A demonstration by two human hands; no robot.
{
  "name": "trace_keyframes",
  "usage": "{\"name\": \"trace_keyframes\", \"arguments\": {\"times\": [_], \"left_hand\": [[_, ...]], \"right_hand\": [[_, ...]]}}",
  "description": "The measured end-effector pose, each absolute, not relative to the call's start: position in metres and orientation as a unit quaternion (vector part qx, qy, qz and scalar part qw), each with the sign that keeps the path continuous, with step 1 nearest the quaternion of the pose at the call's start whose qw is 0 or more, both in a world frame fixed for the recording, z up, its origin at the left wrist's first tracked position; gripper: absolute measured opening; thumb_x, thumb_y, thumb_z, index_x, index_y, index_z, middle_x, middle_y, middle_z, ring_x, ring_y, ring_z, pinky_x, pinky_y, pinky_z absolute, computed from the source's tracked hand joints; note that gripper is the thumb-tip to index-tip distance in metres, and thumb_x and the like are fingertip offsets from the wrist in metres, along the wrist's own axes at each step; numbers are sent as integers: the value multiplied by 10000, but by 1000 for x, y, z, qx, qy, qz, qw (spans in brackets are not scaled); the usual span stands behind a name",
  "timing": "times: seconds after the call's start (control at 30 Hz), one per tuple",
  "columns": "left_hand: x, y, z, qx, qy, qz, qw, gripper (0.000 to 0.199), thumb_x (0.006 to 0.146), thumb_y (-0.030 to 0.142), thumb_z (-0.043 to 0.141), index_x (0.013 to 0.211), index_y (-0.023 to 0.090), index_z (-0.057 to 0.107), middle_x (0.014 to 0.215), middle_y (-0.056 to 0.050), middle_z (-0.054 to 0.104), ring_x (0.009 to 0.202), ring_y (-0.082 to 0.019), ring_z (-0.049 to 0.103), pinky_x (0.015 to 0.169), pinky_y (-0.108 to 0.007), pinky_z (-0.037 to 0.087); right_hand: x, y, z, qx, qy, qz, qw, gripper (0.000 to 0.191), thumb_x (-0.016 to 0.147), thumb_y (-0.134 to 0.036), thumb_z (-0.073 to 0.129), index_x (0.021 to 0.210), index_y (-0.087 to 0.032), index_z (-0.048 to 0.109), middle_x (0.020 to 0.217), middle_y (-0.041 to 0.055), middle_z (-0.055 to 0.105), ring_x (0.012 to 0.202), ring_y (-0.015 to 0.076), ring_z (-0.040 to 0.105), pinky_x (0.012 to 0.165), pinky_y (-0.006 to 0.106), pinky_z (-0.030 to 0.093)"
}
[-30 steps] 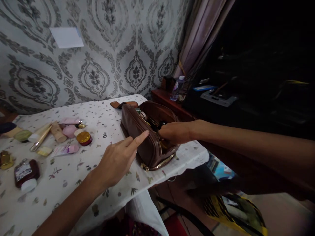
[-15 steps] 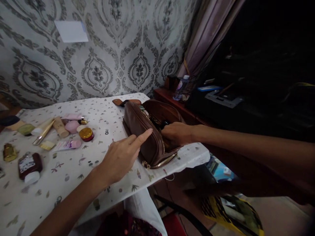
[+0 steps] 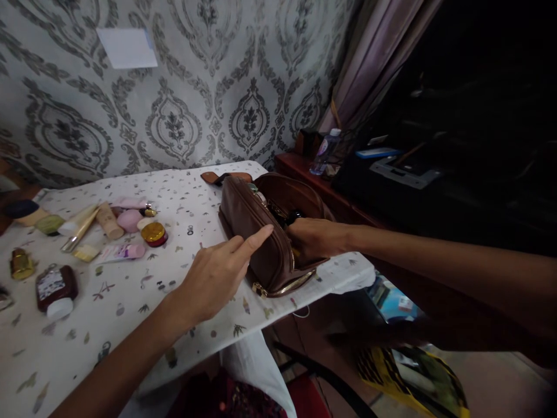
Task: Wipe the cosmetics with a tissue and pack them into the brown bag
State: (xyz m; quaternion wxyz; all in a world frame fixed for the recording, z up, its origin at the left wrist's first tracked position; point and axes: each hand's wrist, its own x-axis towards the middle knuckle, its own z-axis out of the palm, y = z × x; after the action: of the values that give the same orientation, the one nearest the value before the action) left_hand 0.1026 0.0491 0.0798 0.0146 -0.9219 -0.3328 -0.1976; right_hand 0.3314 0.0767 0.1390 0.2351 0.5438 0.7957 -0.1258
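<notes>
A brown leather bag (image 3: 255, 232) stands unzipped on the table, its gold zipper lying open along the rim. My left hand (image 3: 217, 278) holds the near left side of the bag, index finger stretched along the leather and the other fingers bent and partly hidden. Inside the opening is my right hand (image 3: 319, 237); its fingertips are out of sight, so what they hold does not show. A black shiny item (image 3: 295, 216) lies by its fingers, and other small contents show dimly in the bag.
On the left of the patterned tablecloth (image 3: 174, 273) lie several cosmetics, among them a gold-lidded jar (image 3: 154, 233), a pink tube (image 3: 124, 251) and a brown bottle (image 3: 57, 290). A clear bottle (image 3: 325, 152) stands on a red-brown surface behind. A yellow-black bag (image 3: 413, 377) sits below right.
The view has shifted slightly. Both hands stay almost where they were, the left against the bag and the right inside it.
</notes>
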Motion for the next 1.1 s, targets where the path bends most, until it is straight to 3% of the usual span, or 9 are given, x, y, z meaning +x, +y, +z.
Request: {"name": "trace_keyframes", "arguments": {"times": [0.27, 0.4, 0.53, 0.67, 0.87, 1.1], "left_hand": [[108, 49, 76, -918, -347, -193, -2, 629, 1004, 143, 391, 1570, 299, 169, 1045, -21, 676, 806, -140, 645, 695, -261, 538], [107, 48, 77, -920, -348, -182, -12, 640, 1001, 152, 400, 1576, 288, 155, 1055, -25, 674, 814, -149, 644, 690, -266, 537], [105, 48, 80, -920, -351, -174, -15, 633, 1001, 158, 396, 1576, 290, 165, 1051, -22, 671, 809, -151, 643, 691, -269, 534], [104, 47, 83, -918, -359, -168, -22, 626, 1004, 159, 395, 1574, 302, 179, 1041, -16, 668, 812, -148, 641, 697, -268, 531], [105, 46, 84, -919, -354, -174, -24, 637, 1000, 146, 402, 1576, 304, 180, 982, -6, 659, 791, -142, 625, 670, -251, 513], [108, 48, 81, -919, -349, -182, -19, 625, 996, 141, 393, 1572, 285, 196, 986, -13, 666, 796, -141, 631, 686, -252, 521]], "right_hand": [[333, 80, 133, 566, 775, -167, 227, 311, 740, -185, 730, 1040, -103, 738, 903, 91, 739, 808, 204, 677, 607, 232, 437], [332, 77, 141, 529, 795, -185, 233, 195, 825, -202, 665, 973, -108, 750, 854, 84, 739, 767, 191, 668, 620, 237, 456], [325, 74, 150, 508, 806, -200, 228, 229, 860, -150, 614, 1046, -120, 744, 969, 106, 758, 840, 200, 692, 699, 243, 491], [319, 72, 148, 532, 790, -170, 254, 319, 867, -182, 640, 1157, -70, 714, 1126, 178, 731, 992, 269, 697, 797, 299, 509], [324, 72, 142, 536, 789, -125, 273, 262, 863, -229, 635, 1052, -89, 750, 1011, 163, 752, 923, 269, 714, 739, 301, 506], [326, 74, 141, 539, 783, -109, 291, 342, 878, -349, 644, 1074, -89, 745, 1038, 168, 750, 971, 290, 714, 714, 293, 491]]}}
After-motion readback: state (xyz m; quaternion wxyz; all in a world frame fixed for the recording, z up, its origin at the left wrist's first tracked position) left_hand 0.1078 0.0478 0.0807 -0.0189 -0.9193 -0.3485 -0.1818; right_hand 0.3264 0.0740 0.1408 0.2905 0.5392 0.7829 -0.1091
